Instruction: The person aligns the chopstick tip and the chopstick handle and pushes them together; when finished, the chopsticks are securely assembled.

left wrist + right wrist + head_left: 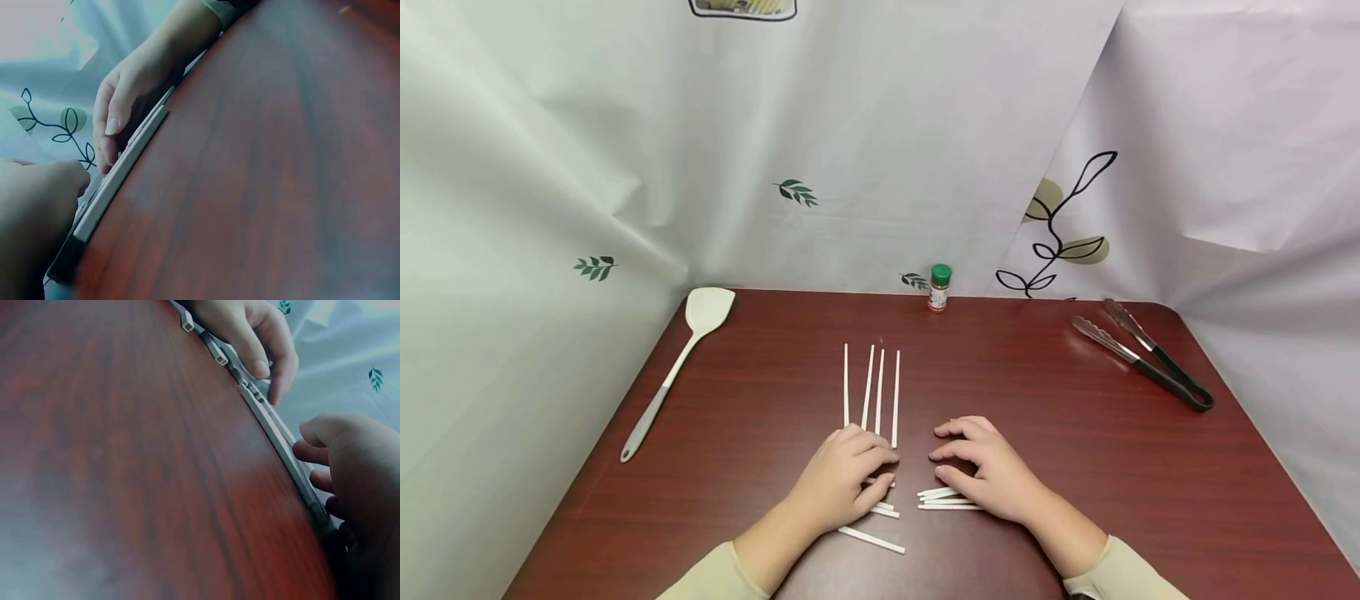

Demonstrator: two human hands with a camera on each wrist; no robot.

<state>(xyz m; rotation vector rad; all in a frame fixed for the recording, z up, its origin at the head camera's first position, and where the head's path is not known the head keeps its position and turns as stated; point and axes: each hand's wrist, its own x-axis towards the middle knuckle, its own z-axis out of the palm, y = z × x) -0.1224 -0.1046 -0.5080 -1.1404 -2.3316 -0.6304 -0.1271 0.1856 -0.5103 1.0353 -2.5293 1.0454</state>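
Several white chopsticks [896,400] stretch away from me, roughly side by side, beyond my left hand [853,471]. That hand hovers low over more chopsticks [872,540] lying crosswise, its fingers loosely bent and partly covering them. My right hand [988,471] is above a small bundle of chopsticks [951,506], thumb and fingers spread apart. In the right wrist view, square chopstick ends [221,360] show near the left hand [250,331]. Nothing is visibly gripped by either hand; whether the fingertips touch the chopsticks is hard to tell.
A white spatula [707,312] with a grey handle lies at the left edge. At the back stands a green-capped spice jar [939,288]. Metal tongs [1150,360] with black handles lie spread at the right. Printed white cloth [880,167] hangs around the dark red table [760,383].
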